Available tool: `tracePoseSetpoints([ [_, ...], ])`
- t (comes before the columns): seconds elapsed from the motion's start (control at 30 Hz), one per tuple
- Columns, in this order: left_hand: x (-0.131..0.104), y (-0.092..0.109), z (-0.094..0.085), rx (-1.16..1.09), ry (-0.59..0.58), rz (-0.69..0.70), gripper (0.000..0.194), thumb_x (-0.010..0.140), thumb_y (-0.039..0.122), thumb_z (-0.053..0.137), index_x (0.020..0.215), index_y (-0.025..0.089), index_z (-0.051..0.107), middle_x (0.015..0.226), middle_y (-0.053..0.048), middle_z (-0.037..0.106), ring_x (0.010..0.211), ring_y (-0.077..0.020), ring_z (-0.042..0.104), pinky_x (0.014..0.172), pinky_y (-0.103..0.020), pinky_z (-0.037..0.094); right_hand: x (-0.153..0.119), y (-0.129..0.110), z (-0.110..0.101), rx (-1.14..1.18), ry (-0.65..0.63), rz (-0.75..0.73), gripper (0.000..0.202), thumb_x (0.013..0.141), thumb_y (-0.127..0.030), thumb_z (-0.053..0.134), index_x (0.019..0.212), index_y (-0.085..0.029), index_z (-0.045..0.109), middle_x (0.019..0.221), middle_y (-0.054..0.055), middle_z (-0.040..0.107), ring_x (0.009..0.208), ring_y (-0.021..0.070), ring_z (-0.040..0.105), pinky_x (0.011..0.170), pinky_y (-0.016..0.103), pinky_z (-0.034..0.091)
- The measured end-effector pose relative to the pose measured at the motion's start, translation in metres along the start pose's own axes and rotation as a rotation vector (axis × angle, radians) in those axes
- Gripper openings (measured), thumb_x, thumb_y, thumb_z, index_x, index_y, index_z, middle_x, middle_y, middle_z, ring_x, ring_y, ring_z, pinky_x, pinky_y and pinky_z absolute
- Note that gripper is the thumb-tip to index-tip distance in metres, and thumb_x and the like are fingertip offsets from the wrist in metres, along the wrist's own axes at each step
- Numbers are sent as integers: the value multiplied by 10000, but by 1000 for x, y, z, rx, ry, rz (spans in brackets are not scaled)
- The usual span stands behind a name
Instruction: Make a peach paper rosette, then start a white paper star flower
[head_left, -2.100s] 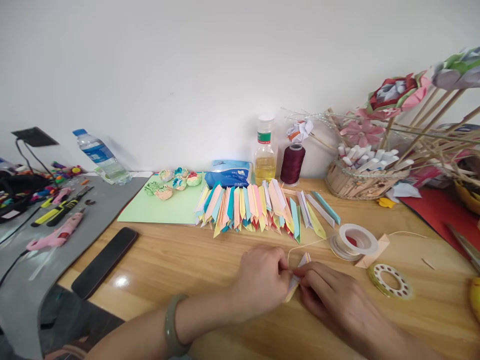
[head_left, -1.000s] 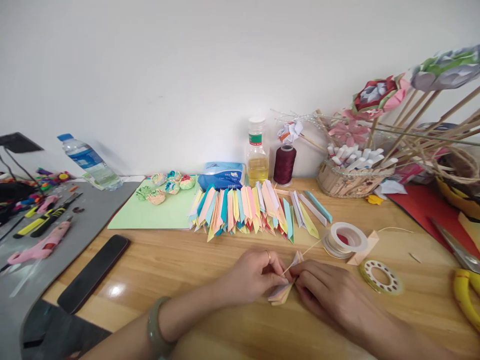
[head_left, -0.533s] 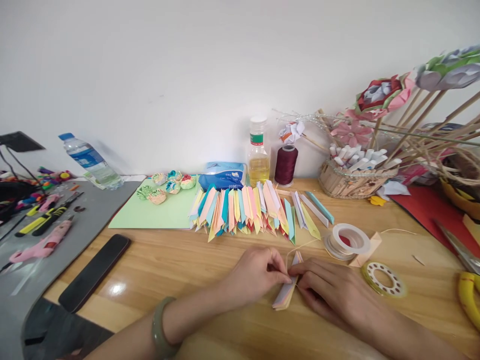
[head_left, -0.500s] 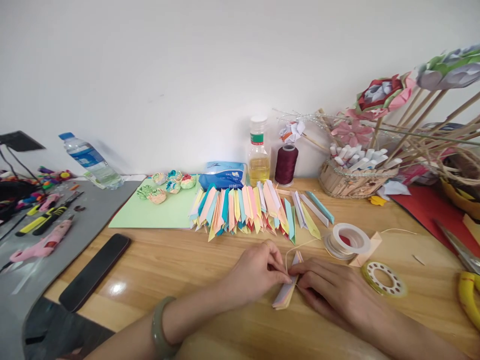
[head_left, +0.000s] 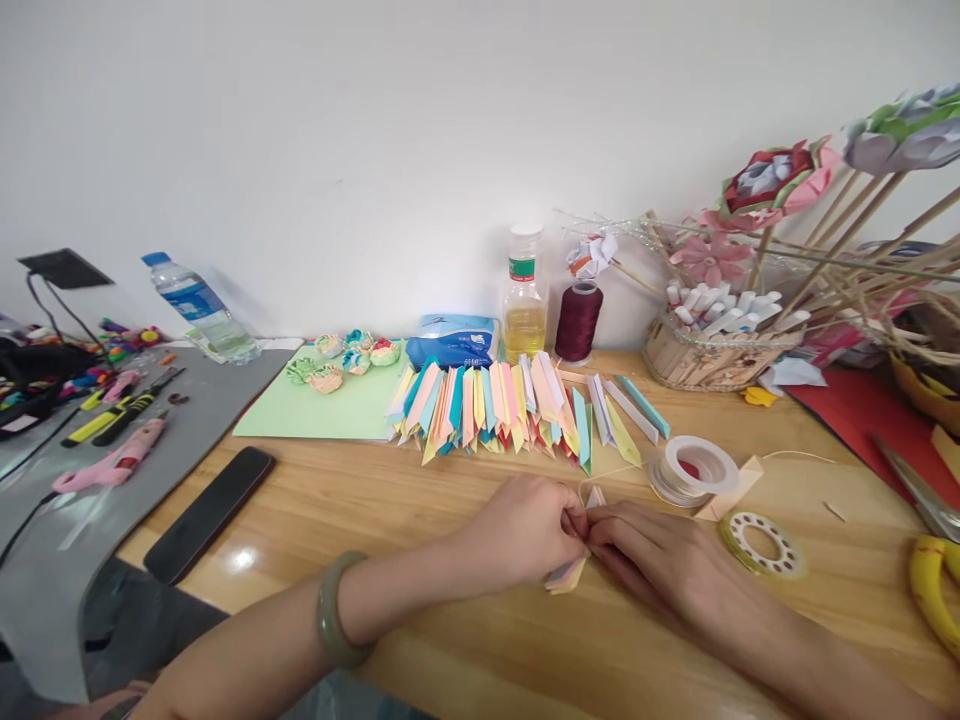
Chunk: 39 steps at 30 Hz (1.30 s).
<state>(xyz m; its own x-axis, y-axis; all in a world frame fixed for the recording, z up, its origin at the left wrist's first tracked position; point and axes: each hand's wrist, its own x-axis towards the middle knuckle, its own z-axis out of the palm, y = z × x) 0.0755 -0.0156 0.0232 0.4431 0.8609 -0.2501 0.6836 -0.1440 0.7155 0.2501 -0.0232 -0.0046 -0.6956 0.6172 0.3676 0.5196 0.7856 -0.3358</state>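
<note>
Both hands meet fingertip to fingertip over a small bundle of folded paper strips (head_left: 568, 576) in pale purple, pink and yellow, which lies on the wooden table. My left hand (head_left: 534, 530), with a green bangle on its wrist, is closed in a pinch on a thin pale cord (head_left: 616, 471). Opposite it, my right hand (head_left: 664, 552) is also closed, its fingertips at the cord and the bundle's middle. The fingers cover most of the bundle and where the cord crosses it. The cord's white spool (head_left: 697, 468) stands just beyond my right hand.
Behind the hands lies a row of colourful folded papers (head_left: 487, 405). Yellow tape (head_left: 761, 545) and scissors (head_left: 911, 490) are at right, a black phone (head_left: 210, 512) and pink glue gun (head_left: 112, 460) at left. An oil bottle (head_left: 524, 300) and maroon thread (head_left: 578, 322) stand by the wall.
My left hand has moved right and in against my right hand, covering more of the paper bundle. The cord loop above the bundle is smaller. The whole view has shifted slightly.
</note>
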Motion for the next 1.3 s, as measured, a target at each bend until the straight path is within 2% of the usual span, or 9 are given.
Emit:
tracePoseSetpoints([
  [0.13, -1, 5, 2, 119, 19, 31, 150, 639, 128, 498, 677, 167, 639, 660, -6, 667, 594, -127, 570, 514, -214, 359, -4, 2, 3, 82, -115, 44, 259, 923, -201, 303, 828, -180, 543, 779, 52, 611, 692, 147, 585, 618, 280, 476],
  [0.37, -4, 8, 9, 246, 73, 80, 145, 672, 123, 479, 670, 165, 618, 692, -22, 673, 631, -148, 582, 566, -234, 392, -5, -4, 6, 92, -52, 102, 244, 905, -194, 320, 777, -184, 528, 827, 70, 604, 783, 184, 594, 666, 326, 492],
  [0.53, -6, 5, 16, 333, 125, 107, 157, 693, 128, 459, 671, 167, 610, 680, -28, 660, 636, -166, 578, 582, -257, 402, -7, -8, 11, 161, -42, 186, 219, 888, -163, 328, 832, -182, 539, 945, 93, 584, 893, 187, 574, 749, 338, 492],
  [0.67, -6, 0, 21, 302, 173, 100, 147, 699, 142, 479, 719, 181, 619, 725, -24, 673, 681, -177, 593, 629, -275, 420, -8, -11, 8, 232, -38, 217, 242, 889, -166, 318, 826, -185, 551, 997, 98, 581, 966, 191, 551, 813, 349, 477],
  [0.83, -7, -2, 23, 260, 189, 97, 167, 709, 136, 478, 724, 186, 637, 713, -21, 673, 657, -165, 591, 615, -265, 418, -6, -16, -1, 285, -46, 241, 250, 881, -163, 330, 819, -190, 570, 1032, 95, 576, 987, 187, 538, 841, 353, 464],
  [1.03, -9, 1, 21, 246, 194, 107, 193, 717, 116, 477, 742, 180, 657, 738, -26, 676, 700, -169, 592, 653, -266, 416, -5, -18, -8, 267, -31, 253, 245, 860, -150, 341, 804, -197, 574, 963, 78, 604, 921, 183, 572, 785, 338, 490],
  [1.2, -11, 2, 20, 192, 215, 114, 174, 703, 95, 494, 679, 172, 649, 699, -14, 667, 703, -158, 572, 685, -258, 414, -6, -13, -13, 148, 184, 205, 227, 812, -121, 378, 962, -202, 529, 996, 94, 583, 874, 196, 593, 704, 334, 508],
  [1.3, -13, 1, 22, 134, 253, 138, 172, 710, 80, 500, 658, 172, 635, 703, -9, 660, 698, -143, 559, 698, -244, 411, -5, -13, -10, 227, 83, 136, 356, 804, -81, 369, 1127, -213, 442, 1005, 85, 602, 896, 173, 599, 727, 296, 508],
])
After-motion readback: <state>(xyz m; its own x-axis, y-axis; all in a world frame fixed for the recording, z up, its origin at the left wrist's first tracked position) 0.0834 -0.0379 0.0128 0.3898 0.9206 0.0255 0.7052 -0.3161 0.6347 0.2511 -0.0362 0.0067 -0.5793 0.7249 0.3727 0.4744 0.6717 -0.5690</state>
